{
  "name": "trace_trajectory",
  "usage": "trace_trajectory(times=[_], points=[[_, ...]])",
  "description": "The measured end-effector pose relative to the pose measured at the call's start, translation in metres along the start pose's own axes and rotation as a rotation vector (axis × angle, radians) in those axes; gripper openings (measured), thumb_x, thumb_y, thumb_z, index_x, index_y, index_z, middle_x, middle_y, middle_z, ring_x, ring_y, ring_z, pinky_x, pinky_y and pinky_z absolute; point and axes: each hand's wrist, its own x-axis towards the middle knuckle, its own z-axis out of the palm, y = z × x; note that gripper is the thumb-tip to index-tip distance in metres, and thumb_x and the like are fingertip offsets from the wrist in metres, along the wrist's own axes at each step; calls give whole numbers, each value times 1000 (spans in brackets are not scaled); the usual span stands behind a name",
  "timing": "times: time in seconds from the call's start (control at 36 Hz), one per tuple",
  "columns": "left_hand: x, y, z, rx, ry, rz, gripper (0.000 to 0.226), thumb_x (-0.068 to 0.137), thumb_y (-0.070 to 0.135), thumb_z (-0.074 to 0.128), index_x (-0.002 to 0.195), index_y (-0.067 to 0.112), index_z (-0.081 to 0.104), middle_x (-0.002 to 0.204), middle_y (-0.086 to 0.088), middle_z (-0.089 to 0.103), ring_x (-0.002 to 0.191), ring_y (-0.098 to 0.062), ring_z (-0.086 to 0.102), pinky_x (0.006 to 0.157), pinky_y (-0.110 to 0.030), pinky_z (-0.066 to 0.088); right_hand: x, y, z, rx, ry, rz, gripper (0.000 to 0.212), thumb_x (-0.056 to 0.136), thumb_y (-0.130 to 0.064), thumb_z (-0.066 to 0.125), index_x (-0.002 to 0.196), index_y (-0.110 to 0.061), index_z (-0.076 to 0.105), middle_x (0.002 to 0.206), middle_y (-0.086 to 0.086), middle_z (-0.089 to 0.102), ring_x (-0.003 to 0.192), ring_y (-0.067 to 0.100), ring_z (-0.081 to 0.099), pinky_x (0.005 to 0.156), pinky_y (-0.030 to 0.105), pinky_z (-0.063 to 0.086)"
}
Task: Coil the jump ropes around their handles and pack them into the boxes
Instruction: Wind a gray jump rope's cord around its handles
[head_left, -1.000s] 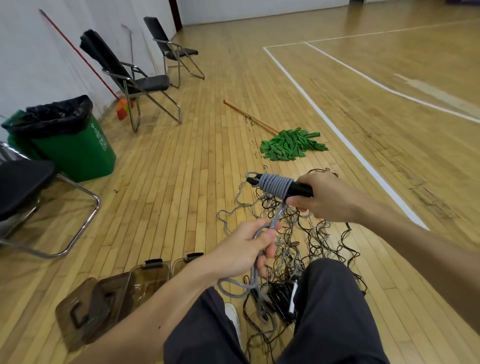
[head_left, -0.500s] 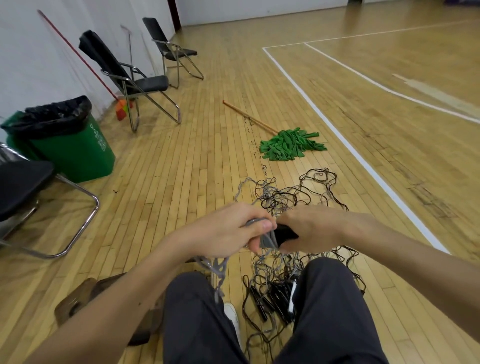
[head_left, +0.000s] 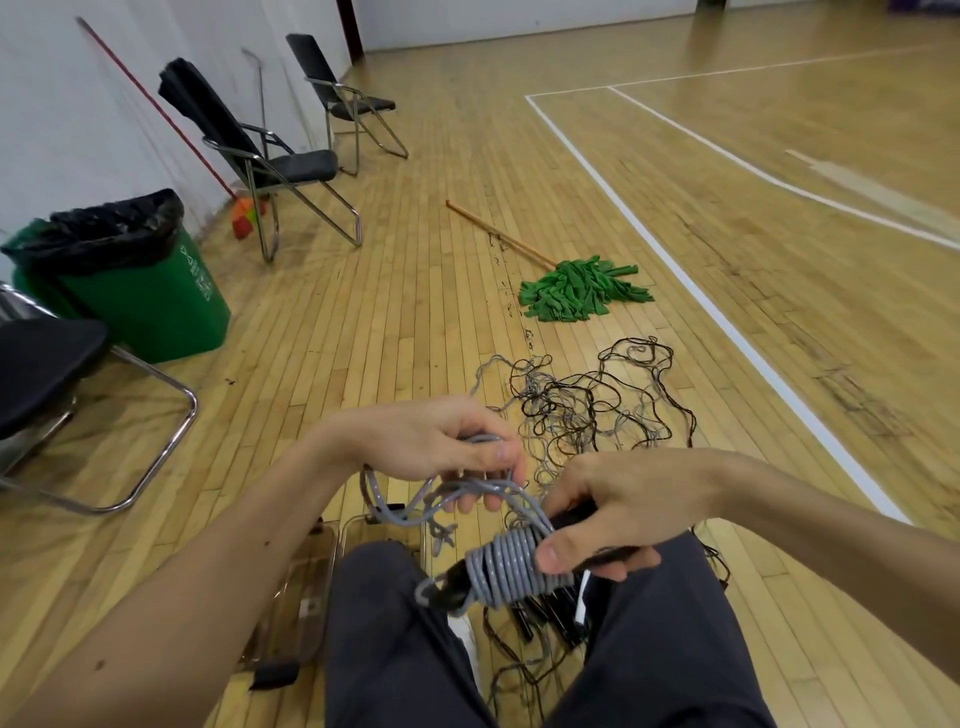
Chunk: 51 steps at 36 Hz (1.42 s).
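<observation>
through the head camera i see my left hand (head_left: 436, 447) held above my lap, fingers curled round a loose stretch of the grey jump rope (head_left: 511, 569), which loops down and to the left below the palm. my right hand (head_left: 623, 509) grips the black handles (head_left: 452, 592). the thumb presses flat on the grey turns already wound round them, and the fingers wrap underneath. the coil sits tight, turn beside turn, just above my right knee, with the handles tilted down to the left and one dark tip poking out past the coil. i think there are two handles bundled together, but the rope covers too much for me to be sure.

on the wooden floor (head_left: 395, 322) ahead of my knees lies a tangle of ropes (head_left: 587, 410), black and grey strands crossed over each other. more dark handles (head_left: 550, 618) lie on the floor between my legs. the clear boxes (head_left: 306, 597) lie on the floor just left of my left leg, partly hidden by my left forearm, with a black latch showing at the near end.

farther off, a green mop (head_left: 582, 291) lies on the boards with its wooden stick pointing away. a green bin (head_left: 140, 291) with a black liner stands near the wall on the left, with folding chairs (head_left: 291, 166) beside and beyond it.
</observation>
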Motion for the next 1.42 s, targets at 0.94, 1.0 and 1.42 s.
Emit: trace_trajectory(times=[0.94, 1.0, 1.42], points=[[27, -135, 11, -209, 967, -608, 26, 105, 25, 47, 97, 9, 66, 65, -1, 49, 52, -11, 40, 46, -23, 32, -27, 12, -10, 317, -210, -134, 17, 92, -31, 60, 85, -17, 66, 60, 0, 56, 45, 19, 44, 48, 23, 38], [35, -138, 14, -279, 1076, -663, 26, 104, 22, 46, 95, 7, 66, 63, -1, 49, 51, -12, 41, 46, -23, 32, -25, 13, -10, 282, -209, -109, 20, 92, -32, 62, 86, -13, 66, 62, 6, 56, 45, 19, 45, 47, 18, 40], [41, -55, 27, -439, 872, -265, 49, 101, 55, 33, 123, 19, 59, 109, -4, 69, 102, -19, 67, 81, -30, 55, -26, 21, -31, 355, -43, -149, 28, 88, -51, 66, 73, -29, 69, 58, -8, 61, 44, 11, 50, 50, 28, 38]])
